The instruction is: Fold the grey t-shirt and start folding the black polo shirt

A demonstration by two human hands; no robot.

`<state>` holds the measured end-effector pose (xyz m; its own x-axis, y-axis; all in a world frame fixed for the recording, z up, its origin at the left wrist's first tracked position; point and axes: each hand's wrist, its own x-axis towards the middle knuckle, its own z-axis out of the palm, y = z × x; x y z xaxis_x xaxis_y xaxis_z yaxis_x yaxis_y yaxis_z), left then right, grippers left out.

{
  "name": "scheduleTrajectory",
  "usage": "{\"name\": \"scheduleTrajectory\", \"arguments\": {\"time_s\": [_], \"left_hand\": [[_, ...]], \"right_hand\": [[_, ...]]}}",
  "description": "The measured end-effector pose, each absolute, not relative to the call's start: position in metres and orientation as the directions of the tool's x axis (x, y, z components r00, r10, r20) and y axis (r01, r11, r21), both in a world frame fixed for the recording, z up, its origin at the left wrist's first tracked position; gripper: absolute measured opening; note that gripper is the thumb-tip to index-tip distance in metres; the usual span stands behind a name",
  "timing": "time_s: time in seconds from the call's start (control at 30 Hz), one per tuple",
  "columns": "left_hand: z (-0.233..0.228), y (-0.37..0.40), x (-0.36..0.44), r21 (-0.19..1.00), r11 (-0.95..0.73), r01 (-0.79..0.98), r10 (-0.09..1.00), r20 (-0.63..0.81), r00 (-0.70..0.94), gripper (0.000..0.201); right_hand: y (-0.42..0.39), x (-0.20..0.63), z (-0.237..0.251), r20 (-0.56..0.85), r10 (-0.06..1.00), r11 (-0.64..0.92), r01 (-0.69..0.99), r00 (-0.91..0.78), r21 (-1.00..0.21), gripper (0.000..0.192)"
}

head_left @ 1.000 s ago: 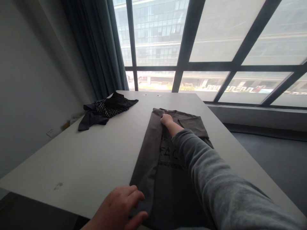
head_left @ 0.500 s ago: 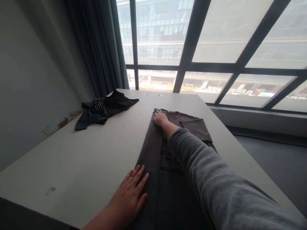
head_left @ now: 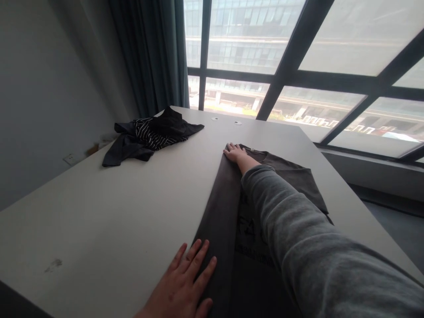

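A dark grey-brown T-shirt lies lengthways on the white table, its left side folded in over the printed front. My left hand rests flat with fingers spread on the near end of that folded strip. My right hand, arm in a grey sleeve, lies flat on the far end of the fold, beside the collar. The shirt's right sleeve is folded across its chest. My arm hides much of the print.
A crumpled pile of black and striped clothes lies at the table's far left. Two small round caps sit in the table's far edge. Beyond are a dark curtain and large windows. The table's right edge drops to grey floor.
My left hand went from curled on the shirt's near edge to flat with fingers spread. My right hand slid a little farther up to the collar and flattened. The view shifted left.
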<state>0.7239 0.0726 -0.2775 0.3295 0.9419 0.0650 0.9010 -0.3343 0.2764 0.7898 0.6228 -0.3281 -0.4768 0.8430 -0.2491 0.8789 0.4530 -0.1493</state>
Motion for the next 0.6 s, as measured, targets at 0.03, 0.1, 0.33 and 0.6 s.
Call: {"name": "scheduleTrajectory", "arguments": {"time_s": [0.03, 0.1, 0.33, 0.6], "left_hand": [[-0.277, 0.073, 0.724, 0.289, -0.336, 0.897, 0.941, 0.067, 0.331, 0.087], [-0.276, 0.073, 0.724, 0.307, -0.345, 0.887, 0.938, 0.074, 0.339, 0.085], [-0.267, 0.071, 0.721, 0.294, -0.406, 0.865, 0.908, 0.025, 0.417, 0.08], [-0.254, 0.194, 0.721, 0.268, -0.323, 0.908, 0.943, 0.009, 0.333, 0.057]], "right_hand": [[0.625, 0.79, -0.328, -0.248, 0.845, 0.448, 0.881, -0.474, -0.154, 0.074], [0.626, 0.789, -0.328, -0.246, 0.849, 0.441, 0.883, -0.468, -0.16, 0.073], [0.609, 0.79, -0.319, -0.156, 0.865, 0.465, 0.878, -0.477, -0.111, 0.069], [0.557, 0.812, -0.312, 0.062, 0.766, 0.643, 0.76, -0.64, -0.096, 0.068]]}}
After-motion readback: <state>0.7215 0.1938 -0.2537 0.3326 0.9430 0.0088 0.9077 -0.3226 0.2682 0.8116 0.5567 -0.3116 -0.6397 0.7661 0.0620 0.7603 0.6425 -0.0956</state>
